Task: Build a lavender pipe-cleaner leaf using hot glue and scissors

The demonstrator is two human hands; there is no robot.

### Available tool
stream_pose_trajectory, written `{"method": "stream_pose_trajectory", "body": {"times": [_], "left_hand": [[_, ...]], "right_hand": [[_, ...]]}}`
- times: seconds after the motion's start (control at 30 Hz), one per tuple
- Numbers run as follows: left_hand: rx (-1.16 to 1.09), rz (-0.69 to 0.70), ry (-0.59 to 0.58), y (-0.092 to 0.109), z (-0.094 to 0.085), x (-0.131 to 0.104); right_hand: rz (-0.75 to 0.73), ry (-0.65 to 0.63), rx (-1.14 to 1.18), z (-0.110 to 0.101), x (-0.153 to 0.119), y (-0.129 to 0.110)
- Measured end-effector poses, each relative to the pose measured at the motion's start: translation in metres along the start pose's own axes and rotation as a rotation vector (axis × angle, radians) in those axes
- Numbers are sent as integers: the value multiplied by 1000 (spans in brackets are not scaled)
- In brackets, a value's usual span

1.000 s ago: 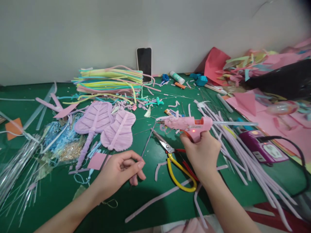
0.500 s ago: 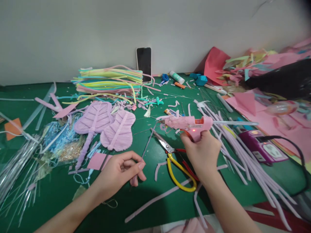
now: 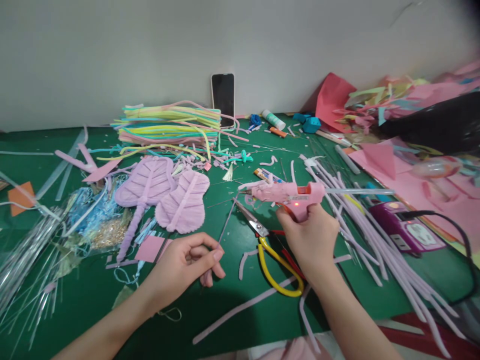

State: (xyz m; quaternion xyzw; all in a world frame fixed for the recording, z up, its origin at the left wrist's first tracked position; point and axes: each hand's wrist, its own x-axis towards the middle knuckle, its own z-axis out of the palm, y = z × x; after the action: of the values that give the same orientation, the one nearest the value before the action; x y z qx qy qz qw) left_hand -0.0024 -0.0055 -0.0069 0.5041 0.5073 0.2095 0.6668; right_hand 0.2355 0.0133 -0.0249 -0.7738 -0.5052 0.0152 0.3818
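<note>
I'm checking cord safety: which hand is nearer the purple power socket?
Right. The right hand, gripping the pink glue gun, is left of the purple power socket, with lilac stems between; the left hand is farther left, beyond the scissors.

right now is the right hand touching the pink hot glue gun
Touching: the head view shows the right hand gripping the pink hot glue gun by its handle, fingers wrapped around it.

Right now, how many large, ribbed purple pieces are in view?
2. The stemmed piece lies left of centre; the wavy-edged piece sits at its right, beyond the left hand. Others may be hidden.
</note>
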Motion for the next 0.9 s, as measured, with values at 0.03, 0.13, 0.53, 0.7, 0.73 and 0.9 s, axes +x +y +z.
{"method": "stream_pose_trajectory", "body": {"times": [0.03, 0.13, 0.53, 0.7, 0.73, 0.9], "left_hand": [[0, 1, -2, 0, 0, 0], [-1, 4, -3, 1, -1, 0], [-30, 20, 0, -3, -2, 1], [-23, 26, 10, -1, -2, 1], [-26, 26, 12, -1, -2, 2], [-29, 28, 14, -2, -2, 3]], "right_hand": [[-1, -1, -5, 0, -1, 0], [-10, -4, -11, 0, -3, -1], [-24, -37, -27, 1, -6, -3], [-31, -50, -34, 1, -7, -3], [-34, -54, -29, 2, -7, -3], [-45, -52, -16, 2, -8, -3]]}}
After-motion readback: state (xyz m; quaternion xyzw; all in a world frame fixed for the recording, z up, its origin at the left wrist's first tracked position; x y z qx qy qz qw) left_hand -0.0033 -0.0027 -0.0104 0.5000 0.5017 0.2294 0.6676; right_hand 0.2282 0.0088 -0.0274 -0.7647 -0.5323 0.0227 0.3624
